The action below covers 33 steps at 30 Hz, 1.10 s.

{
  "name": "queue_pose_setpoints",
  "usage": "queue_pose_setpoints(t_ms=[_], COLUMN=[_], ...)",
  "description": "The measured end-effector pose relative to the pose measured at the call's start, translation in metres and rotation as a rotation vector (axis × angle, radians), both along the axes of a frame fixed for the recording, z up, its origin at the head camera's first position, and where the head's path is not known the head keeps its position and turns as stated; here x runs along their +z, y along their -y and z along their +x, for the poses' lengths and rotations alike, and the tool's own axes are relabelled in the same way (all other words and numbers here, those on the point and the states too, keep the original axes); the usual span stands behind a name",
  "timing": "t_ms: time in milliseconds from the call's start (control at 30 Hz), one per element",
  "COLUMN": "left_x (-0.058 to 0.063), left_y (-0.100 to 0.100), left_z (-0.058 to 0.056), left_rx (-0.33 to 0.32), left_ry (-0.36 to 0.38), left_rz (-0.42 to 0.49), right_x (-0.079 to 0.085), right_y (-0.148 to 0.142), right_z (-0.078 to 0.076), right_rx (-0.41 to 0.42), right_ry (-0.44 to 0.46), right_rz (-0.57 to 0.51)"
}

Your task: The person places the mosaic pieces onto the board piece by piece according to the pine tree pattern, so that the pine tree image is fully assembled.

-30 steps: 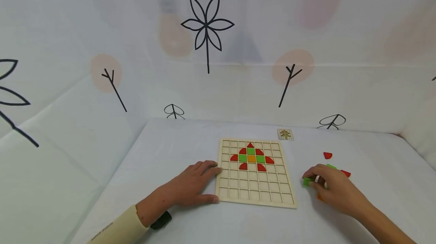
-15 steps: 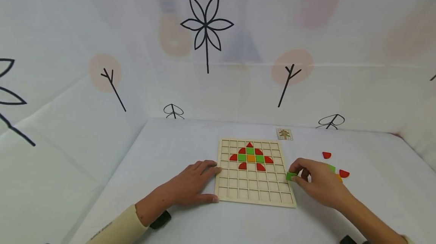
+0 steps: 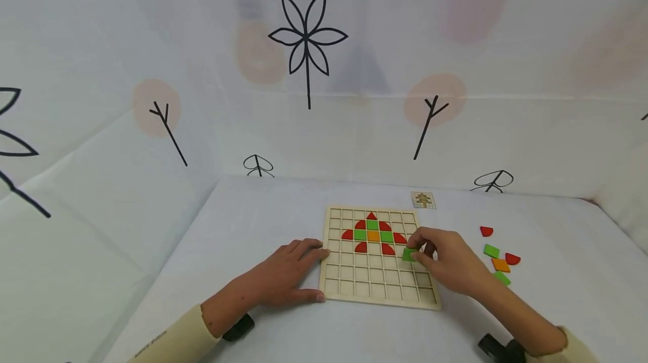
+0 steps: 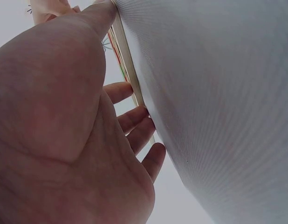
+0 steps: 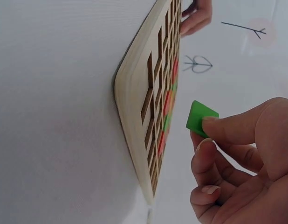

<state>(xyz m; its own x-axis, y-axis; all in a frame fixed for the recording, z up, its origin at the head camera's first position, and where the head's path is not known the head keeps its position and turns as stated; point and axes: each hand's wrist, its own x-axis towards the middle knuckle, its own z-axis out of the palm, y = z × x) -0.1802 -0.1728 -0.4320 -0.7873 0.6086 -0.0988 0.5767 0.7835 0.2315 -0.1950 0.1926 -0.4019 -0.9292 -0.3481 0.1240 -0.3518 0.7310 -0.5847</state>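
Between thumb and fingers my right hand [image 3: 448, 259] pinches a green square tile [image 5: 200, 117], held above the right part of the wooden grid board [image 3: 354, 290]. In the right wrist view a gap shows between that tile and the board. My left hand [image 3: 283, 276] lies at the board's left edge, fingers loosely extended, with thumb and fingertips touching the rim; the left wrist view shows its palm [image 4: 55, 93] beside that edge. Set in the board's upper cells are several red pieces [image 3: 387, 249], green squares [image 3: 372, 225] and one orange square [image 3: 373, 236].
Loose pieces lie right of the board: red rounded ones [image 3: 486, 231], green squares [image 3: 491, 250] and an orange square [image 3: 500, 265]. A small card with a tree pattern on a grid [image 3: 423, 200] lies behind the board's right corner. A printed white cloth [image 3: 354, 138] rises behind the table.
My right hand has moved left from the loose pieces to over the board, carrying the green square tile. More loose pieces are uncovered. My left hand has stayed at the board's edge.
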Motion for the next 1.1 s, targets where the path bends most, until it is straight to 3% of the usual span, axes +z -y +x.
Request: queue_pose_setpoints(t_ms=[500, 800, 1100], left_x=[-0.002, 0.001, 0.001], left_y=[0.000, 0.000, 0.000], left_z=[0.000, 0.001, 0.001], left_rx=[-0.007, -0.009, -0.015], left_ry=[-0.016, -0.008, -0.015], left_rz=[-0.013, 0.002, 0.005], right_x=[0.000, -0.003, -0.006], right_y=[0.032, 0.043, 0.049], right_z=[-0.019, -0.028, -0.038], right_rx=[0.023, 0.092, 0.098], right_ry=[0.002, -0.045, -0.017], right_rz=[0.000, -0.047, -0.042])
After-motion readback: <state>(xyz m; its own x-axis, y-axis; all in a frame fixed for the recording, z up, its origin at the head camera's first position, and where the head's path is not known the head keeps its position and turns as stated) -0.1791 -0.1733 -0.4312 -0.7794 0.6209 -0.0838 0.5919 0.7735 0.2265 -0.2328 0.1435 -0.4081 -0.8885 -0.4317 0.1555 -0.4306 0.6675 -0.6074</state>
